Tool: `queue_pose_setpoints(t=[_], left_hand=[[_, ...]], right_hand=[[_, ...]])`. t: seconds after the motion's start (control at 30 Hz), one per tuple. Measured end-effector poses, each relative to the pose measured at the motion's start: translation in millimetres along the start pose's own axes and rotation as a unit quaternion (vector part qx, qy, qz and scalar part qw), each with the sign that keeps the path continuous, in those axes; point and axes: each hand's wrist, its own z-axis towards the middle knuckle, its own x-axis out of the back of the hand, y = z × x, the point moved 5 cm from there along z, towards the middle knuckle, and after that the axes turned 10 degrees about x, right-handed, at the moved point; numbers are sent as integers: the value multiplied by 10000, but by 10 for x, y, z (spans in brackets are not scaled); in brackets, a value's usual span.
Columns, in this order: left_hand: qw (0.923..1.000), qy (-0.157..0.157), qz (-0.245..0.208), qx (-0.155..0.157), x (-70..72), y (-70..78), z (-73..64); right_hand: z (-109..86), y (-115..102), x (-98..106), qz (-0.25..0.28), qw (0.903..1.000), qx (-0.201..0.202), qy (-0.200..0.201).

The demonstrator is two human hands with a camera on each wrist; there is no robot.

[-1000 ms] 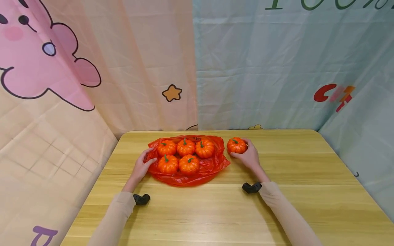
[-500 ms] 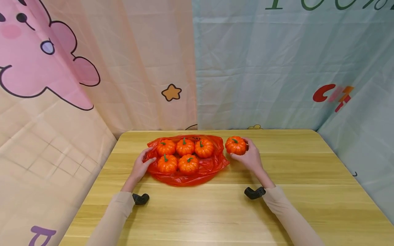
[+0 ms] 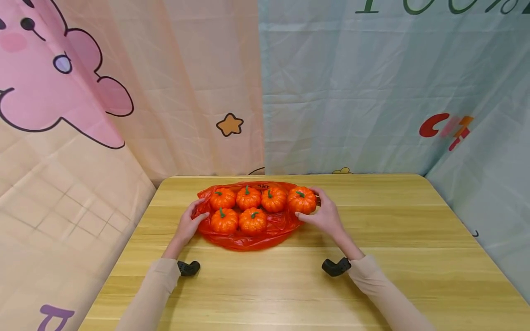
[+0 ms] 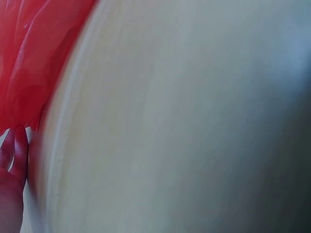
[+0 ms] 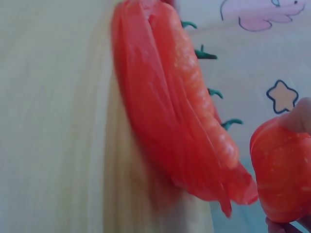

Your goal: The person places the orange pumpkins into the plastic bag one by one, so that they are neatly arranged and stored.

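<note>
A red plastic bag lies spread on the table with several small orange pumpkins in it, their green stems up. At its left edge my left hand grips the plastic; in the left wrist view the fingertips meet the bag's edge. My right hand holds another pumpkin between thumb and fingers, over the bag's right end. The right wrist view has this pumpkin raised beside the bag's loose corner.
The wooden table has rounded far corners. Behind it hangs a printed cloth with a star and a pink cartoon figure, and cloth also closes in both sides. A black device sits at each wrist.
My right hand has carried its pumpkin left, from the table beside the bag to over the bag's right end. The left hand has stayed at the bag's left edge.
</note>
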Motion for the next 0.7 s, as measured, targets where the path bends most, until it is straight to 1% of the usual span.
queue_pose_setpoints(t=[0.17, 0.3, 0.5, 0.7], left_hand=[[9999, -56, -69, 58, 4, 0, 6], [10000, -13, 8, 15, 6, 4, -4], [9998, 61, 98, -169, 5, 6, -20], [9997, 48, 56, -221, 0, 4, -20]], right_hand=[[-33, -57, -155, -192, 9997, 35, -128], [-45, -116, -262, -422, 9989, 69, -206], [-62, -190, -386, -622, 9971, 310, -311], [-81, -185, -495, -780, 9933, 700, -492]])
